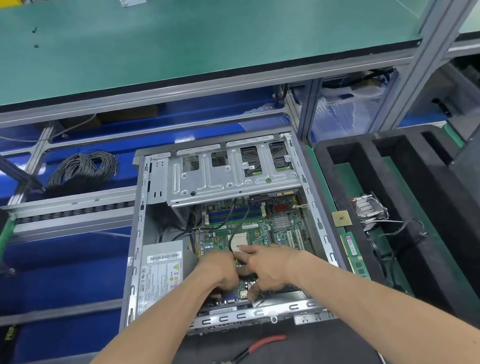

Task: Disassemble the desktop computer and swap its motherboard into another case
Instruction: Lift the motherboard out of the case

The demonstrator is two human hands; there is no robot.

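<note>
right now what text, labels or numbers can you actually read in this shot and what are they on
No text reads clearly.
Power supply: white barcode sticker and printed label with a yellow warning triangle, print too small.
Motherboard: white silkscreen marks, blurred.
Memory stick on the right tray: pink and white sticker, unreadable.
Drive cage: small white sticker, unreadable.

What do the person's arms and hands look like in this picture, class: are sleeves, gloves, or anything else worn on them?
Both forearms are bare to the frame's edge, with no sleeves showing. The left hand and right hand wear no gloves; no watch, wrist strap or ring can be seen.
</note>
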